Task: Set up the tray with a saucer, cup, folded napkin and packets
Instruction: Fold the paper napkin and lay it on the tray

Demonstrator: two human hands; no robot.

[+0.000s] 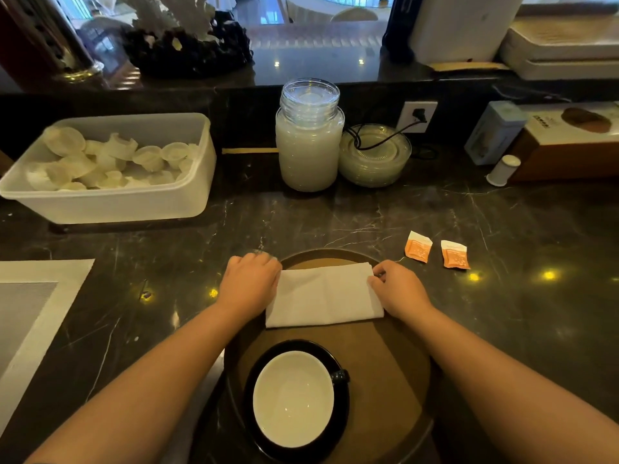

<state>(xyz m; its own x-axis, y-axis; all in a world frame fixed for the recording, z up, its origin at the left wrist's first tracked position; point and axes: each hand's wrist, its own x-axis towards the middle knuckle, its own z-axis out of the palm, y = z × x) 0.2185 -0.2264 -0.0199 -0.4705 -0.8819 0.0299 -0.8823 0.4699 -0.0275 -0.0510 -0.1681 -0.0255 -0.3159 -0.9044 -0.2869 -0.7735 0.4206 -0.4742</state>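
White-lined cup (293,398) nearest; beyond it, creased white folded napkin (323,298) across tray (385,356)

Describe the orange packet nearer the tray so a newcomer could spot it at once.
Start at the round brown tray on the dark marble counter. Just past its far right edge, beyond the right hand, two orange-and-white packets lie side by side. The wanted packet is the left one, closer to the tray; its neighbour lies farther right.

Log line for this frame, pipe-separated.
step: folding napkin on tray | left hand, right hand: on its ends | cup: on saucer | packets: on counter, off tray
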